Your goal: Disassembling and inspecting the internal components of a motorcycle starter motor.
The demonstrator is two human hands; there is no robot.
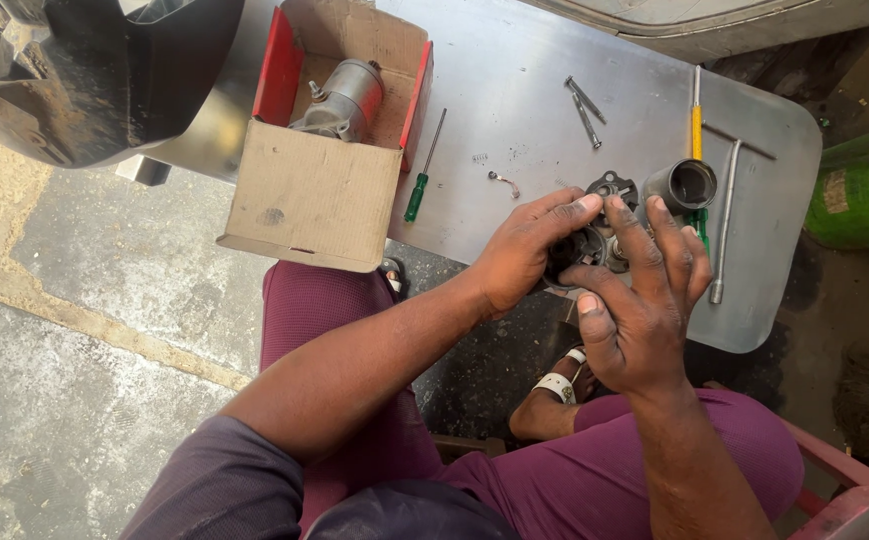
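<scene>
Both of our hands meet over the near edge of a metal sheet [515, 90] in the head view: our left hand [520, 255] wraps around a small dark motor part [577, 250], and our right hand [645, 300] cups it from the other side, fingers spread over the top, so most of the part is hidden. Just beyond our fingers sit a dark plate with holes [610, 186] and a short grey cylinder [682, 184]. Farther out lie two bolts [585, 108], a green-handled screwdriver [422, 175], a yellow-handled tool [697, 130] and an L-shaped wrench [726, 215]. To the left, an open cardboard box [320, 190] holds a grey motor [343, 100]. Below is a concrete floor [85, 330].
</scene>
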